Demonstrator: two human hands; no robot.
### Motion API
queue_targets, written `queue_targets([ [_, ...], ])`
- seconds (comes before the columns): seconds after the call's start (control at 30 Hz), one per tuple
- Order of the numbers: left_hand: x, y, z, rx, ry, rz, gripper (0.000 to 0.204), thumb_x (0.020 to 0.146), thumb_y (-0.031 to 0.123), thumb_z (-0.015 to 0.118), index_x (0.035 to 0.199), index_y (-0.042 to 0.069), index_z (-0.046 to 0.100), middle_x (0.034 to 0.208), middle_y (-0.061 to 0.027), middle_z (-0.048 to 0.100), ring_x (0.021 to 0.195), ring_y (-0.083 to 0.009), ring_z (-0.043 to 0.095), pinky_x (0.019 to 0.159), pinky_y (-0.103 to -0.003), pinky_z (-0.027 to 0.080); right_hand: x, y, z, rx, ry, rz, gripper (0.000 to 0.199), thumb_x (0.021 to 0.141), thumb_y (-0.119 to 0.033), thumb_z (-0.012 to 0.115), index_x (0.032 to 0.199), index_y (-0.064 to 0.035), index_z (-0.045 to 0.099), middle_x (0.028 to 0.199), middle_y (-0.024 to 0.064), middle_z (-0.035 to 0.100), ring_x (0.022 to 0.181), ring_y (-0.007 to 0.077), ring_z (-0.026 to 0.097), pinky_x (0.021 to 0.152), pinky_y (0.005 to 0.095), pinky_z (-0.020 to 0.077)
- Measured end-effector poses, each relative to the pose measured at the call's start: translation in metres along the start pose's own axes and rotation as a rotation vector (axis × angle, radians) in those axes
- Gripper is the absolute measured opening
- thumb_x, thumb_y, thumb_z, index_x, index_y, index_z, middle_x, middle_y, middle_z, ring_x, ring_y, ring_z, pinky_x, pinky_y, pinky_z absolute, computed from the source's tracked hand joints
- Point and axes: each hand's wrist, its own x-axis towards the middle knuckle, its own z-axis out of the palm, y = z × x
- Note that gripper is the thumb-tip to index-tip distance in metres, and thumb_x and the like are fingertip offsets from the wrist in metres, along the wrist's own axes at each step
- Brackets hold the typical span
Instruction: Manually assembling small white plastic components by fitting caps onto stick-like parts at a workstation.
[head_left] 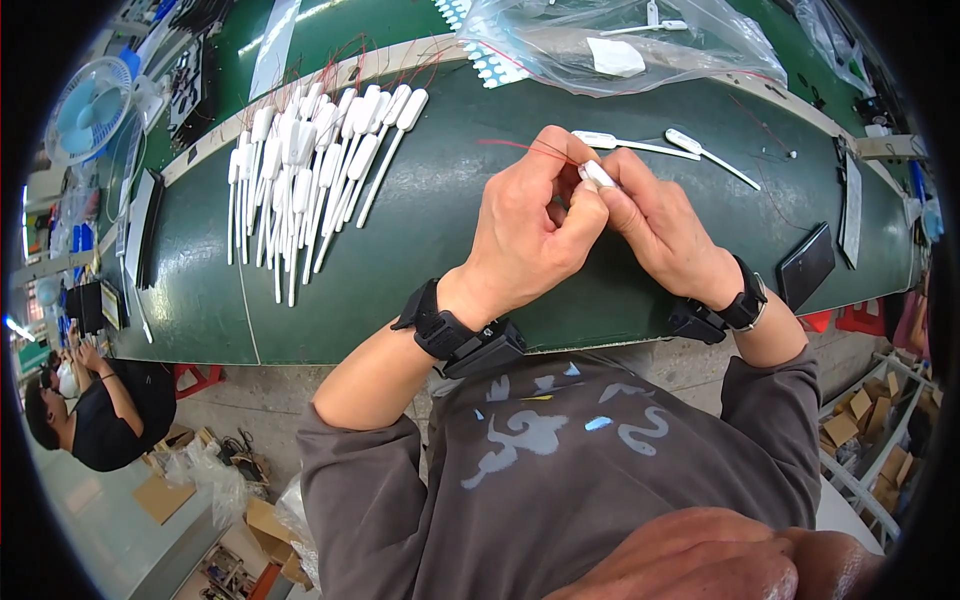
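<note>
Over the green work table, my two hands meet around a small white plastic piece (598, 174) with a rounded end. My left hand (520, 230) pinches it between thumb and fingers, and a thin red wire (515, 144) sticks out leftward there. My right hand (672, 225) closes its thumb and fingers on the piece from the other side. Most of it is hidden by the fingers. Just beyond my right hand lie two white sticks with flat paddle heads, a far one (650, 146) and a nearer one (712, 158).
Several similar white sticks lie in a heap (300, 150) at the left, red wires trailing from their heads. A clear plastic bag (690, 60) lies at the far side. A black phone-like slab (806, 266) rests at the right. Another person (120, 410) sits at far left.
</note>
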Motion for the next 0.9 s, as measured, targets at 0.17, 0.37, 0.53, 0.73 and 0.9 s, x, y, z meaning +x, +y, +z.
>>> queue_targets([
  [0.17, -0.001, -0.002, 0.000, -0.046, -0.020, -0.050, 0.009, 0.093, 0.006, 0.055, 0.099, -0.001, 0.055, 0.070, -0.0047, 0.060, 0.059, -0.0092, 0.059, 0.052, -0.025, 0.050, -0.005, 0.002, 0.002, -0.221, 0.064, -0.043, 0.023, 0.106, -0.022, 0.042, 0.107, -0.0020, 0.053, 0.079, 0.0073, 0.054, 0.065, 0.0180, 0.051, 0.059, 0.0324, 0.0411],
  [0.37, 0.003, 0.002, 0.002, -0.285, -0.046, -0.175, 0.019, 0.099, 0.005, 0.049, 0.116, -0.004, 0.052, 0.091, -0.0094, 0.062, 0.071, -0.0125, 0.063, 0.062, -0.027, 0.058, 0.005, 0.006, 0.004, -0.007, 0.135, 0.070, 0.027, 0.107, -0.026, 0.041, 0.103, -0.0019, 0.052, 0.078, 0.0056, 0.052, 0.063, 0.0165, 0.047, 0.058, 0.0311, 0.0394],
  [0.53, 0.003, 0.000, -0.001, -0.328, -0.096, -0.205, 0.026, 0.100, 0.005, 0.050, 0.124, -0.005, 0.051, 0.099, -0.0115, 0.063, 0.078, -0.0144, 0.065, 0.068, -0.029, 0.060, 0.005, 0.008, 0.000, 0.012, 0.112, 0.110, 0.029, 0.107, -0.029, 0.040, 0.102, -0.0024, 0.052, 0.077, 0.0039, 0.051, 0.063, 0.0140, 0.045, 0.057, 0.0297, 0.0385],
  [0.73, 0.005, 0.001, -0.001, -0.351, -0.074, -0.209, 0.025, 0.100, 0.007, 0.053, 0.122, -0.004, 0.052, 0.099, -0.0110, 0.064, 0.078, -0.0143, 0.066, 0.067, -0.028, 0.059, 0.006, 0.006, -0.002, 0.034, 0.108, 0.120, 0.028, 0.107, -0.029, 0.041, 0.101, -0.0034, 0.052, 0.075, 0.0010, 0.048, 0.063, 0.0101, 0.042, 0.057, 0.0267, 0.0365],
  [0.9, 0.005, 0.000, 0.000, -0.379, -0.047, -0.213, 0.024, 0.098, 0.009, 0.056, 0.120, -0.002, 0.054, 0.094, -0.0085, 0.065, 0.073, -0.0119, 0.065, 0.064, -0.026, 0.057, 0.006, 0.007, 0.000, 0.044, 0.125, 0.097, 0.027, 0.107, -0.028, 0.042, 0.100, -0.0035, 0.052, 0.073, -0.0010, 0.046, 0.062, 0.0081, 0.040, 0.055, 0.0250, 0.0337],
])
